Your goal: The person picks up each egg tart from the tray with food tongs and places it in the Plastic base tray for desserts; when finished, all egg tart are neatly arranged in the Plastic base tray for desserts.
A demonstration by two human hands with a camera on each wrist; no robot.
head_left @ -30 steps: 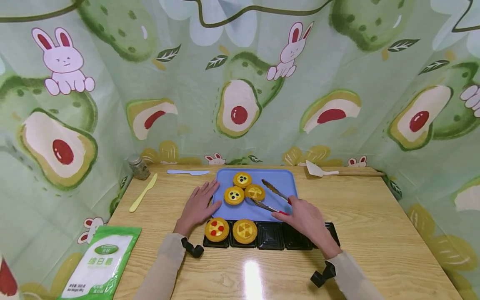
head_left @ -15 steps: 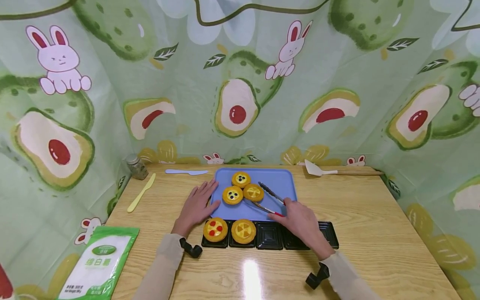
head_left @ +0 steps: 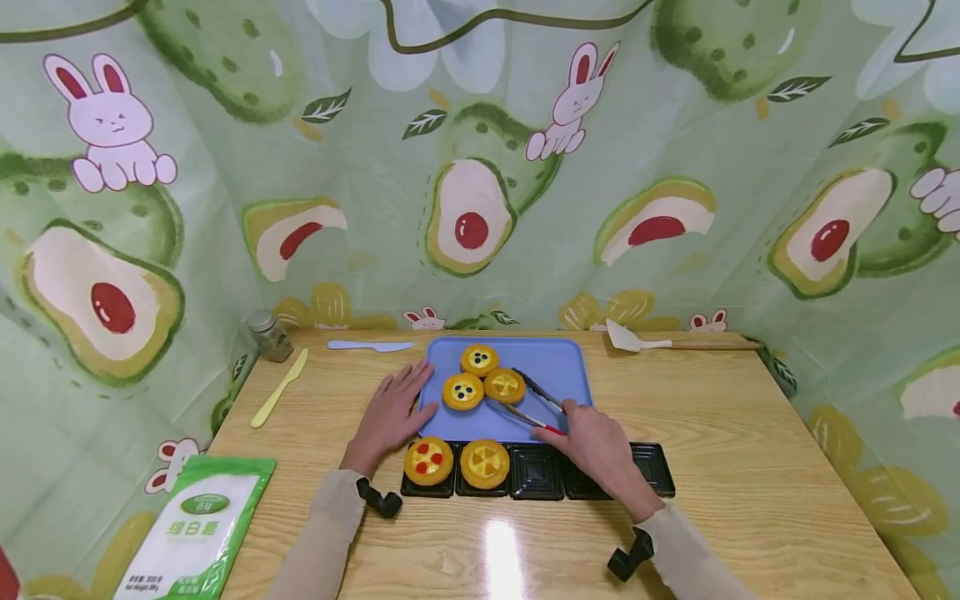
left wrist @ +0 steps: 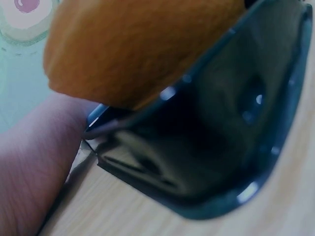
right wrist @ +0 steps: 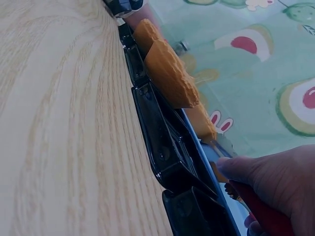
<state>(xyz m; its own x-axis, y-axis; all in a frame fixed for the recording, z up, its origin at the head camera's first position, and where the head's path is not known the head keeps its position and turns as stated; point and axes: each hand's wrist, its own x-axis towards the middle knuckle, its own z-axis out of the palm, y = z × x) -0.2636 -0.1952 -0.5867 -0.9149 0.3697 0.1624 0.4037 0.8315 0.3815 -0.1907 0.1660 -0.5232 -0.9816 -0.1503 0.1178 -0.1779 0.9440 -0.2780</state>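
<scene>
While the head camera looks down, count five tarts: three on the blue tray (head_left: pixel 562 367) at the middle of the table's far edge, two in the black cup strip (head_left: pixel 652 468) just in front of it. That strip has five cups; the two at its left end hold the red-dotted tart (head_left: pixel 428 461) and the yellow-wedge tart (head_left: pixel 484 463), and the third cup shows bare. On the tray sit two dark-dotted tarts (head_left: pixel 462 391) and one yellow tart (head_left: pixel 504 385). The right hand (head_left: pixel 600 446) grasps the tongs (head_left: pixel 528 402), red grips in its fingers, tips spread beside the yellow tart. The left hand (head_left: pixel 390 414) lies flat with fingers straight, touching the tray's left edge. Two knives, one yellow (head_left: pixel 279 388) and one pale blue (head_left: pixel 369 345), lie toward the far left corner by one jar (head_left: pixel 268 335); one spatula (head_left: pixel 660 341) lies at the far edge, one green bag (head_left: pixel 197 530) at the near left corner.

Over to the left wrist: blurred, one orange tart (left wrist: pixel 142 49) in a black cup (left wrist: pixel 221 147), a finger beside it.

Right wrist now: the cup strip (right wrist: pixel 162 147) edge-on, tarts above it, fingers (right wrist: pixel 275 182) clenched on the red handle.
</scene>
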